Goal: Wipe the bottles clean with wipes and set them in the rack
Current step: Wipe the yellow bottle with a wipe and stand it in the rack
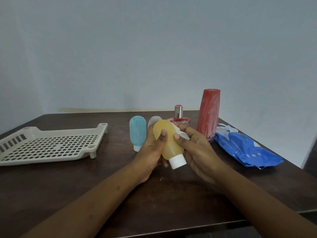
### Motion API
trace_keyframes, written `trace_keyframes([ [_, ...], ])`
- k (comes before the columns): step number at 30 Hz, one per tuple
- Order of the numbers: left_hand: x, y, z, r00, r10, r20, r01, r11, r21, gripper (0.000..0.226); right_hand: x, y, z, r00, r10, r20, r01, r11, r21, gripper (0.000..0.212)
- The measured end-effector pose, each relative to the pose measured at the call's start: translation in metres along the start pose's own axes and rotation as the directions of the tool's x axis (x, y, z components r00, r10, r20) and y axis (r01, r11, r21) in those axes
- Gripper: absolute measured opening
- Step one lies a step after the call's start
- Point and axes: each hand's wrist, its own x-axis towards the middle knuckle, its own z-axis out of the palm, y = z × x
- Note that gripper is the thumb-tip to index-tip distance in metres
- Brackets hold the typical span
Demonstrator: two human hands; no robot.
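Fingers of left hand (pixel 152 148) curl round yellow bottle (pixel 169 145); right hand (pixel 197 152) pinches white wipe (pixel 184 134) against it.

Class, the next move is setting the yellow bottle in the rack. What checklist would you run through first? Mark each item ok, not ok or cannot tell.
1. Bottle held securely: ok. The left hand and right hand both hold the yellow bottle above the table.
2. Cap on: ok. The white cap sits on the neck.
3. Wipe at hand: ok. The white wipe shows behind the bottle by the right hand.
4. Bottle wiped all round: cannot tell.
5. Room in the rack: ok, no bottle in it.
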Motion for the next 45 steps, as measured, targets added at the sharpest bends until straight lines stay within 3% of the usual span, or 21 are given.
trace_keyframes([
  [3,0.001,-0.002,0.000,0.999,0.034,-0.028,-0.032,0.997,0.065,0.110,-0.003,-0.001,0.003,0.998,0.028,0.059,-0.020,0.993,-0.120,0.054],
  [5,0.001,-0.003,0.000,0.996,0.083,-0.045,-0.078,0.992,0.097,0.115,-0.003,0.000,0.003,0.997,0.032,0.068,-0.021,0.986,-0.163,0.057],
  [6,0.000,-0.003,0.001,0.993,0.106,-0.047,-0.101,0.990,0.101,0.105,-0.003,0.000,0.003,0.998,0.016,0.069,-0.004,0.985,-0.172,0.056],
  [9,-0.001,0.000,0.002,0.984,0.161,-0.080,-0.157,0.986,0.055,0.043,-0.003,0.002,0.003,0.995,-0.098,0.001,0.094,0.955,-0.281,0.053],
  [12,0.000,0.001,0.002,0.980,0.184,-0.075,-0.181,0.983,0.042,0.056,-0.001,0.006,-0.004,0.942,-0.316,-0.112,0.186,0.772,-0.608,0.054],
  [15,-0.001,0.001,0.004,0.986,0.165,-0.025,-0.165,0.986,-0.001,0.077,0.001,0.011,-0.006,0.893,-0.451,-0.005,0.259,0.522,-0.812,0.055],
  [17,-0.001,0.001,0.007,0.981,0.193,-0.026,-0.193,0.981,-0.011,0.086,0.000,0.015,-0.002,0.867,-0.484,0.122,0.356,0.429,-0.830,0.055],
  [19,0.000,0.000,0.006,0.974,0.217,-0.061,-0.220,0.974,-0.049,0.087,-0.002,0.016,0.003,0.859,-0.476,0.190,0.404,0.401,-0.822,0.057],
  [24,0.001,0.002,0.002,0.977,0.199,-0.074,-0.203,0.978,-0.049,0.093,-0.004,0.013,0.002,0.864,-0.453,0.219,0.451,0.505,-0.736,0.054],
  [29,0.004,0.001,-0.004,0.966,0.242,-0.087,-0.246,0.968,-0.042,0.120,-0.005,0.010,0.004,0.867,-0.461,0.192,0.474,0.638,-0.606,0.053],
  [35,0.006,0.001,-0.006,0.958,0.246,-0.145,-0.257,0.964,-0.064,0.104,-0.006,0.008,0.004,0.853,-0.486,0.187,0.495,0.643,-0.584,0.042],
  [39,0.011,0.002,-0.010,0.949,0.219,-0.228,-0.250,0.961,-0.117,0.106,-0.006,0.009,0.000,0.806,-0.550,0.216,0.541,0.538,-0.646,0.030],
  [42,0.018,0.006,-0.015,0.932,0.185,-0.311,-0.258,0.942,-0.213,0.091,-0.006,0.011,-0.001,0.746,-0.558,0.364,0.607,0.344,-0.717,0.021],
  [45,0.018,0.008,-0.018,0.956,0.125,-0.265,-0.206,0.931,-0.302,0.085,-0.005,0.015,0.001,0.700,-0.547,0.459,0.636,0.184,-0.750,0.016],
])
